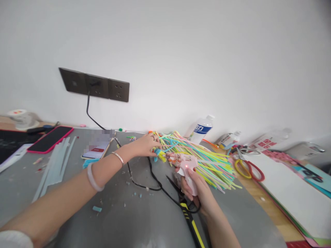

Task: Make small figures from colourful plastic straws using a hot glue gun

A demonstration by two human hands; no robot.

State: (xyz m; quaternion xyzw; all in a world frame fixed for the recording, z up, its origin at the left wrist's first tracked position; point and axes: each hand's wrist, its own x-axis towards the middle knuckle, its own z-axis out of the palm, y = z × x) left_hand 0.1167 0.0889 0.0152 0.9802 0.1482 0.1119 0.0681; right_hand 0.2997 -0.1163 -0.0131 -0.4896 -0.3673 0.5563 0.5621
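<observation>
My right hand (199,193) is wrapped round the handle of a small pink glue gun (188,168), whose red light glows and whose nozzle points left at a small coloured piece (172,158). My left hand (146,144) reaches across the grey mat and pinches a blue and yellow pipe-cleaner bit (160,154) at the near end of a spread pile of bright pipe cleaners (204,156). A bracelet and a bangle sit on my left wrist. The glue gun's black cord (144,184) loops over the mat toward the wall socket.
Grey mat (116,220) with scattered scraps. Pink-cased phone (50,138), a second phone (96,148), pale strips (55,162) at left. Black-and-yellow cutters (190,220) under my right hand. Bottles (200,129), red and yellow scissors (249,168), white sheets (289,189) at right. Wall socket strip (94,85).
</observation>
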